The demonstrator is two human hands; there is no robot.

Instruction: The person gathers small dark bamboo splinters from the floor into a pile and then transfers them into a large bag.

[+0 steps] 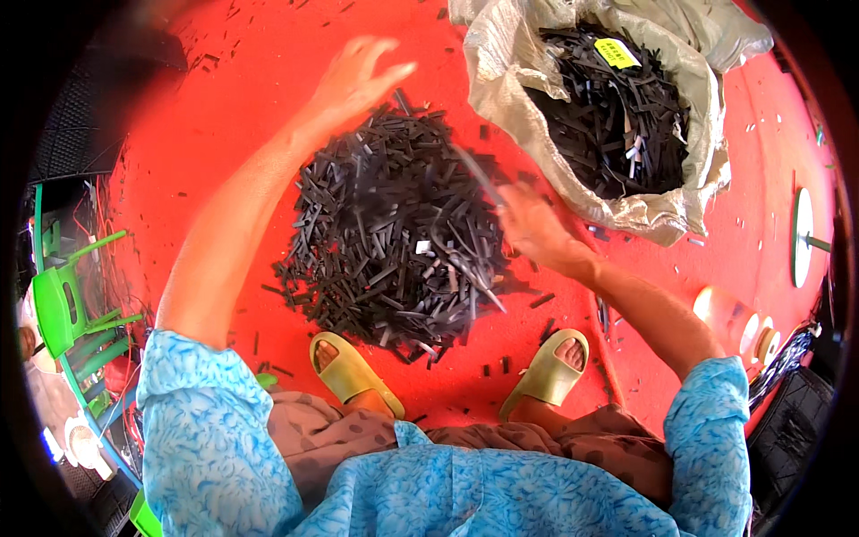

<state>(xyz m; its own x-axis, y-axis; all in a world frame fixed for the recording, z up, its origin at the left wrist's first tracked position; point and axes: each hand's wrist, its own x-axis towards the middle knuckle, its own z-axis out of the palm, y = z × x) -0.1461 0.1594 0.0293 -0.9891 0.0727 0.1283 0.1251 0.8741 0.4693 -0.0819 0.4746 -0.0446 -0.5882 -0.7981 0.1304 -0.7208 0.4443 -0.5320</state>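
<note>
A heap of short, dark, flat strips (376, 233) lies on the red floor between my feet and beyond them. Over the far left edge of the heap, my left hand (358, 79) is raised with its fingers apart and nothing visible in them. At the heap's right side, my right hand (535, 225) is closed round a long, thin grey piece (479, 174), which points up and left over the strips. Motion blurs this piece, so whether it is a blade or a strip cannot be told. A small white scrap (422, 247) and some paler strips show among the dark ones.
At the far right stands an open woven sack (510, 116) full of similar dark strips, with a yellow label (617, 54) on top. Loose strips are scattered over the red floor (224, 116). A green plastic chair (58, 309) is at the left, a round white disc (803, 237) at the right.
</note>
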